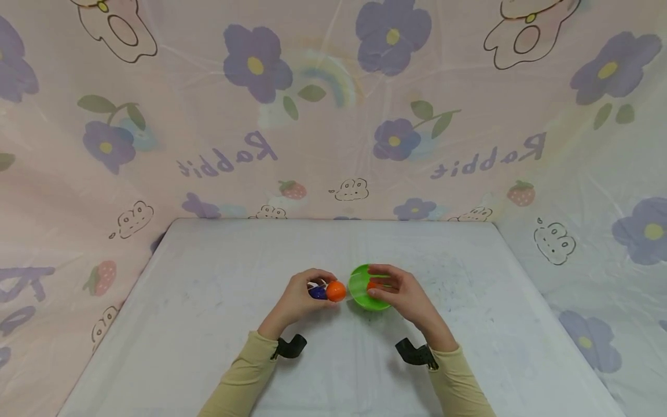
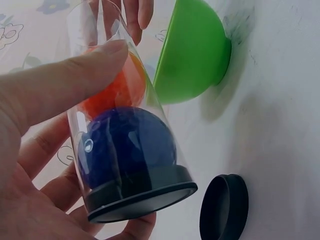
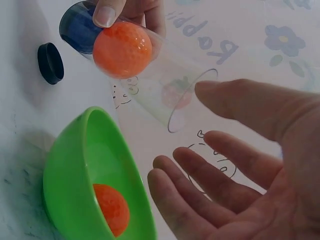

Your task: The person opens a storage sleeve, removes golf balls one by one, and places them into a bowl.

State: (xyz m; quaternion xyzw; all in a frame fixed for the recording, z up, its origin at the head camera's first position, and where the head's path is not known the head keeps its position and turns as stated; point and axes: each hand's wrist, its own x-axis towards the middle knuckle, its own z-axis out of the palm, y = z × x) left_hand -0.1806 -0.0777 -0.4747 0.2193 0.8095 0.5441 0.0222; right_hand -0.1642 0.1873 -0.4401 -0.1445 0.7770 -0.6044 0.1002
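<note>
My left hand (image 1: 294, 298) grips a clear plastic tube (image 3: 155, 95), tilted, its black base low in the left wrist view and its mouth open toward the right hand. Inside, a dark blue ball (image 2: 127, 145) lies at the base with an orange ball (image 3: 122, 50) against it. The thumb presses along the tube's side. My right hand (image 3: 240, 190) holds nothing, its fingers spread and slightly bent near the tube's mouth. In the head view it overlaps a green bowl (image 1: 358, 298). Another orange ball (image 3: 114, 212) lies inside that bowl.
A black round cap (image 2: 225, 207) lies on the table beside the bowl, below the tube. White sheeting covers the table (image 1: 208, 324). A patterned curtain (image 1: 323, 133) closes off the back and both sides. Black wrist cameras (image 1: 292, 346) stick out from the sleeves.
</note>
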